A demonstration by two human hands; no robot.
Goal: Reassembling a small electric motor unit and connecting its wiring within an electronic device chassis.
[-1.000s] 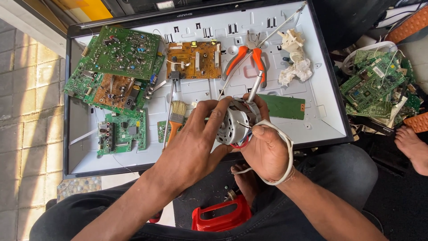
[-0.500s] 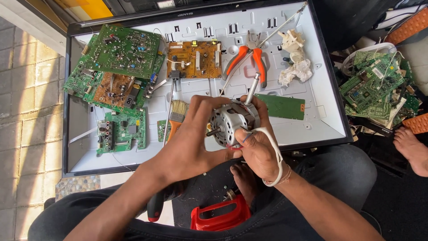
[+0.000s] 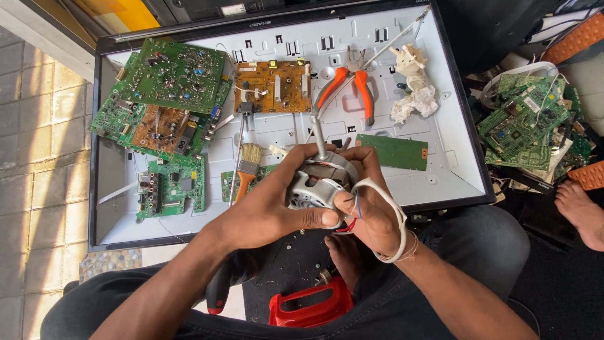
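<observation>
A small grey electric motor (image 3: pixel 319 179) with a metal shaft pointing away from me is held in both hands over my lap. My left hand (image 3: pixel 272 204) wraps its left side, thumb across the front. My right hand (image 3: pixel 371 211) grips the right side, pinching thin red and blue wires at the motor's edge. A white cable (image 3: pixel 395 208) loops from the motor around my right hand and wrist.
A white panel (image 3: pixel 440 164) in a black frame bears several green circuit boards (image 3: pixel 173 79), a brown board (image 3: pixel 274 85), orange-handled pliers (image 3: pixel 349 85), a paintbrush (image 3: pixel 246 167) and white parts (image 3: pixel 412 88). A red tool (image 3: pixel 308 308) lies by my legs. More boards (image 3: pixel 525 123) and another person's foot (image 3: pixel 582 211) at right.
The motor has been turned in my hands, its shaft now pointing up toward the panel. My right fingers have shifted onto the wires at its edge.
</observation>
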